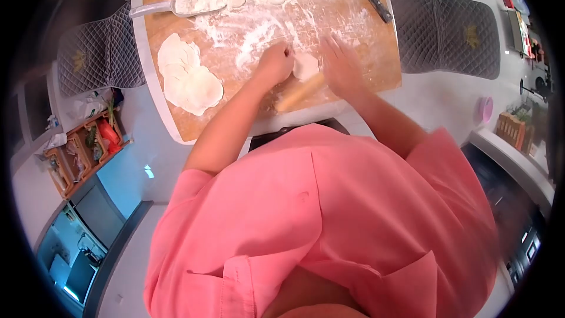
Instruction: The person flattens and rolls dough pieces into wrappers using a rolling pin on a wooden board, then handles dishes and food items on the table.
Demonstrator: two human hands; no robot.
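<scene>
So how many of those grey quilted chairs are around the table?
2: one grey quilted chair left of the wooden board, and another grey quilted chair to its right. More could be hidden out of view.

The left hand [275, 65] is curled, the right hand [343, 68] stretched forward.

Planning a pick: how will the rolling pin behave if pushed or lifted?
Likely to roll if pushed crosswise: the rolling pin looks straight and rounded. Probably stiff when lifted, as it shows no bend. Perhaps slippery, given the flour on the board.
</scene>
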